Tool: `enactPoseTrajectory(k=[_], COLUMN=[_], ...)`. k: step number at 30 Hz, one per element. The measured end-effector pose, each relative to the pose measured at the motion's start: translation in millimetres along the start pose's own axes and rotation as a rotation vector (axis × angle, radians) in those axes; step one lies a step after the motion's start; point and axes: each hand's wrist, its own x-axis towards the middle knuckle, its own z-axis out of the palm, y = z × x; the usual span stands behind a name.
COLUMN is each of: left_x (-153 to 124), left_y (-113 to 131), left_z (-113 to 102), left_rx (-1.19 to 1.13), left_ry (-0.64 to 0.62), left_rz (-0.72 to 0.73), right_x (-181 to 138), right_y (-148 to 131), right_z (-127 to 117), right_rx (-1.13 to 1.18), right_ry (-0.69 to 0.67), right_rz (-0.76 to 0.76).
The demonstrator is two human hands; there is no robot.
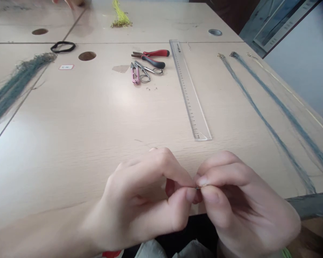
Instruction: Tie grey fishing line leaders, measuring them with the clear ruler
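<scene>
Near the table's front edge, my left hand [148,193] and my right hand [239,200] meet fingertip to fingertip. Both are closed in a pinch on a tiny thin strand [201,186], golden on the right and darker at the left. Its exact kind is too small to make out, and most of it is hidden by the fingers. Beyond the hands lies a clear plastic ruler [190,93]. Farther back are red-and-black pliers [153,57], small metal scissors [148,71] and pink thread snips [135,74], close together.
Bundles of blue-green threads lie at the left [18,79] and right [280,107]; a pale yellow strand [290,91] is at far right. Yellow-green threads [120,16], a black band [63,46], a tape roll [215,32] and a label [66,67] lie farther back. Another person's hand [70,3] shows top left.
</scene>
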Motion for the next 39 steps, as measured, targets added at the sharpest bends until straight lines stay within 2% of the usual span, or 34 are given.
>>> enactPoseTrajectory(k=[5, 10, 13, 17, 20, 24, 39], left_x=[0, 0, 1, 3, 4, 4, 4], left_y=[-2, -3, -2, 1, 2, 1, 1], left_z=[0, -1, -1, -2, -3, -3, -4], left_rx=[-0.019, -0.02, -0.002, 0.055, 0.105, 0.159, 0.163], left_ry=[-0.009, -0.01, 0.006, -0.01, -0.025, -0.031, -0.071], left_rz=[-0.003, -0.007, 0.01, 0.036, 0.049, 0.068, 0.061], right_x=[2, 5, 7, 6, 4, 2, 2], right_y=[3, -1, -4, -4, -4, -6, -7], right_z=[-1, -3, -2, 2, 2, 0, 4], right_rx=[0.01, -0.189, -0.219, -0.022, 0.165, 0.223, 0.231], right_ry=[-0.005, -0.02, -0.01, 0.065, 0.002, -0.071, -0.027], right_rz=[-0.027, -0.039, -0.019, 0.07, 0.229, 0.387, 0.371])
